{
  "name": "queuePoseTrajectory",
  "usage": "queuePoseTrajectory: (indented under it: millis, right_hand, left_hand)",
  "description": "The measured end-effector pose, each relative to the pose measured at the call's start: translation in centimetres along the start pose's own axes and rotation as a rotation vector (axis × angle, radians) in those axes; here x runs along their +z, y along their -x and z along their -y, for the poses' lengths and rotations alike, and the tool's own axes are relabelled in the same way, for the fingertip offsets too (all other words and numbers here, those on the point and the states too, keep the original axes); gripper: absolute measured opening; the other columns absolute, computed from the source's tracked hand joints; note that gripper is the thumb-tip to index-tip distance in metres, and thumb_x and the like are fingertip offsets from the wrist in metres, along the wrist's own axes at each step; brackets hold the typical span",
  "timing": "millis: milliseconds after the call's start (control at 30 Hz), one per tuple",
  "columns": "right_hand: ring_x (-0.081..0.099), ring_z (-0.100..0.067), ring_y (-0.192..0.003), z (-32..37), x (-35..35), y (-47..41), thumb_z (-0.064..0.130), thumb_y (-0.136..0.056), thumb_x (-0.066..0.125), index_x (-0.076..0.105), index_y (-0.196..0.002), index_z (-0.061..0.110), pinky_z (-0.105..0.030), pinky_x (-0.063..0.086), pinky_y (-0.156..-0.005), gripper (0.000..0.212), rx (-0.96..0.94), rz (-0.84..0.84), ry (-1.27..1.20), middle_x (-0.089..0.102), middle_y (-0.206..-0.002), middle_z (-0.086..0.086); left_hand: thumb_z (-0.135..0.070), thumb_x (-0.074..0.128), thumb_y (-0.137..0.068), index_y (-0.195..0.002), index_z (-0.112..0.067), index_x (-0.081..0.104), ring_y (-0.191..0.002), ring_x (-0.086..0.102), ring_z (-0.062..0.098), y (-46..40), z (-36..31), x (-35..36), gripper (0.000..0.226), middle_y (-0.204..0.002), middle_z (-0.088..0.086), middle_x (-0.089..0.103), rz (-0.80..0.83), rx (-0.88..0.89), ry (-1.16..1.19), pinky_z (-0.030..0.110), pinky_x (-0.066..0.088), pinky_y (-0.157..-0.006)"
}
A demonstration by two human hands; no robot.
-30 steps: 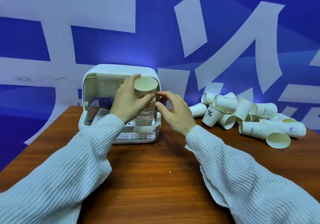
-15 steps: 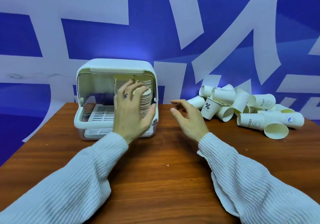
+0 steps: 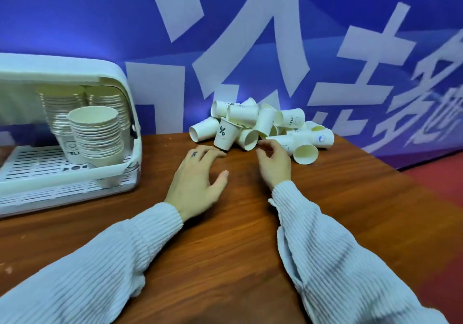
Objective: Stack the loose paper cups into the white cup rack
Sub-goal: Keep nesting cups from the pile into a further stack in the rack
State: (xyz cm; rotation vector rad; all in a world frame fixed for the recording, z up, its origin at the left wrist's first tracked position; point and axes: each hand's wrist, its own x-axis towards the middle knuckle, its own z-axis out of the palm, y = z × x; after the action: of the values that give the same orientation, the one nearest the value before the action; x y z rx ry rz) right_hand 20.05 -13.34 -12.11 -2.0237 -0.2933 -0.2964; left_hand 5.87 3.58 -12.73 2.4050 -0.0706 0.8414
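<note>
Loose cups (image 3: 260,125) lie heaped right of the rack (image 3: 125,90), which already holds stacks (image 3: 96,133). Left hand (image 3: 198,183) and right hand (image 3: 274,164) reach for the heap, fingers spread, empty. Cups look light and crushable; grip gently around the wall near the rim.

White cup rack (image 3: 125,83) left, slotted white tray. Stacked cups (image 3: 96,133) inside cream-white. Loose cups (image 3: 263,125) far right white, cream interiors; one black percent mark (image 3: 222,130). Table (image 3: 225,248) reddish-brown wood grain. Sleeves (image 3: 338,261) pale ribbed knit. Backdrop (image 3: 150,35) blue, white characters.
</note>
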Motion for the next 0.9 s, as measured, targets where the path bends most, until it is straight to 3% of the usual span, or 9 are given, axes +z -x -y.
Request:
queuePoseTrajectory:
  millis: [100, 200, 267, 367, 433, 533, 633, 767, 900]
  right_hand:
    - [0.065, -0.017, -0.098, -1.6, -2.3, -1.9, 0.021, -0.093, 0.057, 0.065, -0.109, 0.029, -0.037, 0.056, -0.085, 0.019, 0.145, -0.168, -0.019, 0.067, -0.118, 0.0]
    - [0.061, -0.015, -0.087, -2.7, -3.2, -3.5, 0.019, -0.095, 0.057, 0.066, -0.1, 0.026, -0.025, 0.043, -0.066, 0.012, 0.238, -0.21, -0.037, 0.065, -0.116, -0.001]
    - [0.056, -0.013, -0.077, -3.1, -3.3, -4.1, 0.019, -0.095, 0.057, 0.069, -0.098, 0.019, -0.026, 0.039, -0.065, 0.012, 0.27, -0.266, -0.043, 0.059, -0.115, -0.001]
    - [0.056, -0.009, -0.075, -3.4, -3.1, -4.3, 0.023, -0.093, 0.056, 0.07, -0.111, 0.023, -0.029, 0.046, -0.075, 0.023, 0.303, -0.253, -0.074, 0.055, -0.122, -0.002]
    - [0.066, -0.02, -0.089, -3.7, -3.0, -4.4, 0.032, -0.088, 0.054, 0.067, -0.126, 0.029, -0.038, 0.055, -0.088, 0.039, 0.323, -0.209, -0.086, 0.061, -0.129, -0.005]
    - [0.064, -0.026, -0.118, -3.9, -2.9, -4.5, 0.039, -0.091, 0.053, 0.055, -0.146, 0.021, -0.045, 0.05, -0.105, 0.058, 0.323, -0.166, -0.046, 0.062, -0.14, -0.004]
    - [0.065, -0.027, -0.12, -3.9, -2.8, -4.3, 0.046, -0.086, 0.05, 0.051, -0.149, 0.023, -0.047, 0.05, -0.105, 0.067, 0.315, -0.132, -0.003, 0.067, -0.135, -0.001]
    - [0.06, -0.027, -0.127, -3.5, -2.8, -3.4, 0.041, -0.091, 0.051, 0.052, -0.149, 0.022, -0.047, 0.047, -0.109, 0.06, 0.307, -0.167, 0.023, 0.062, -0.143, 0.0]
    - [0.059, -0.017, -0.124, -2.5, -3.0, -1.9, 0.025, -0.1, 0.051, 0.066, -0.13, 0.025, -0.038, 0.044, -0.109, 0.034, 0.217, -0.453, -0.059, 0.062, -0.137, 0.006]
  left_hand:
    - [-0.04, 0.06, -0.097, -0.131, -0.031, 0.057, -0.124, 0.041, 0.001, 1.0, 0.1, 1.5, 0.036, -0.135, -0.017, 0.047, 0.083, 0.01, 0.012, 0.033, 0.051, -0.096]
    - [-0.04, 0.06, -0.096, -0.131, -0.033, 0.056, -0.123, 0.041, -0.001, 1.8, 0.4, 2.1, 0.036, -0.135, -0.021, 0.044, 0.136, 0.012, 0.029, 0.028, 0.052, -0.086]
    - [-0.04, 0.06, -0.097, -0.131, -0.033, 0.056, -0.123, 0.043, 0.0, 1.7, 0.5, 2.2, 0.036, -0.134, -0.022, 0.044, 0.132, 0.004, 0.039, 0.027, 0.051, -0.082]
    - [-0.041, 0.06, -0.097, -0.131, -0.033, 0.056, -0.118, 0.046, -0.002, 1.6, 0.5, 2.1, 0.036, -0.135, -0.021, 0.043, 0.139, -0.014, 0.04, 0.024, 0.051, -0.077]
    - [-0.041, 0.06, -0.097, -0.132, -0.034, 0.055, -0.109, 0.051, -0.002, 1.6, 0.5, 2.1, 0.036, -0.135, -0.02, 0.043, 0.148, -0.034, 0.043, 0.022, 0.05, -0.072]
    - [-0.041, 0.06, -0.097, -0.132, -0.034, 0.055, -0.106, 0.053, 0.001, 1.6, 0.4, 2.0, 0.037, -0.135, -0.022, 0.041, 0.151, -0.046, 0.049, 0.02, 0.048, -0.075]
    - [-0.039, 0.061, -0.097, -0.132, -0.034, 0.055, -0.096, 0.056, 0.001, 1.7, 0.2, 1.8, 0.036, -0.133, -0.023, 0.041, 0.143, -0.061, 0.055, 0.022, 0.047, -0.082]
    - [-0.041, 0.061, -0.097, -0.133, -0.035, 0.054, -0.095, 0.054, -0.003, 1.9, 0.2, 1.6, 0.037, -0.135, -0.022, 0.041, 0.151, -0.069, 0.05, 0.022, 0.048, -0.077]
    - [-0.041, 0.061, -0.097, -0.135, -0.033, 0.054, -0.088, 0.055, -0.002, 1.9, -0.1, 1.4, 0.039, -0.138, -0.02, 0.042, 0.156, -0.07, 0.038, 0.022, 0.048, -0.075]
